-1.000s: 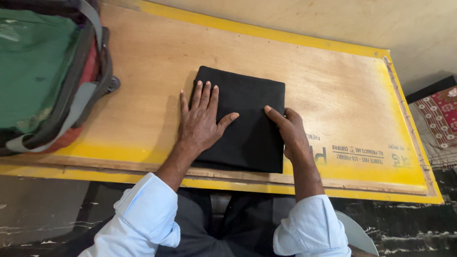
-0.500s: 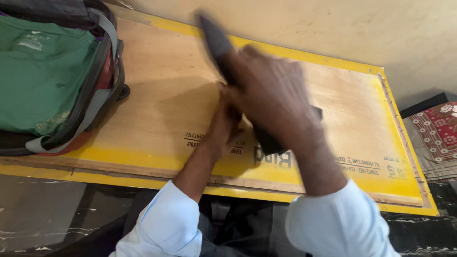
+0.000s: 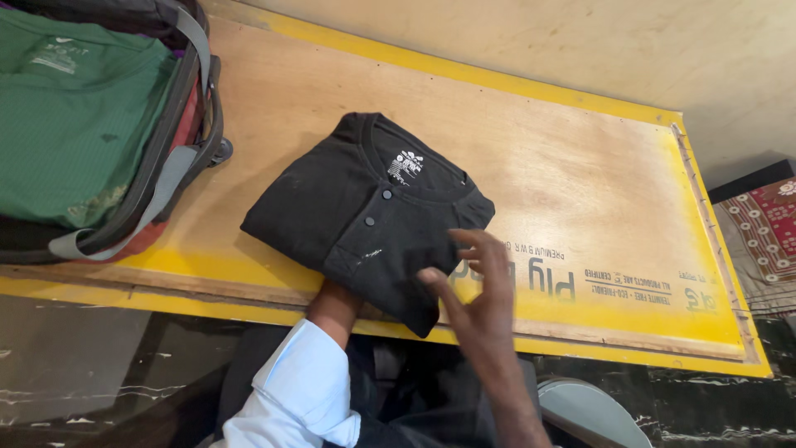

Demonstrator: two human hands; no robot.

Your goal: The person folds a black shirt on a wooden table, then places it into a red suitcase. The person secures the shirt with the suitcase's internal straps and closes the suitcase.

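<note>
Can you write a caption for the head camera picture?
Folded black shirt on a plywood board, right hand at its corner, left hand under it.

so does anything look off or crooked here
Mostly tidy. The folded black shirt lies askew on the board, its near corner hanging past the yellow edge, with pale specks on the fabric. No damage shows.

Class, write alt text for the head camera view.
A folded black buttoned shirt lies on a yellow-edged plywood board; the left hand is tucked beneath it, the right hand hovers open beside it. An open bag holding green clothing sits left.
</note>
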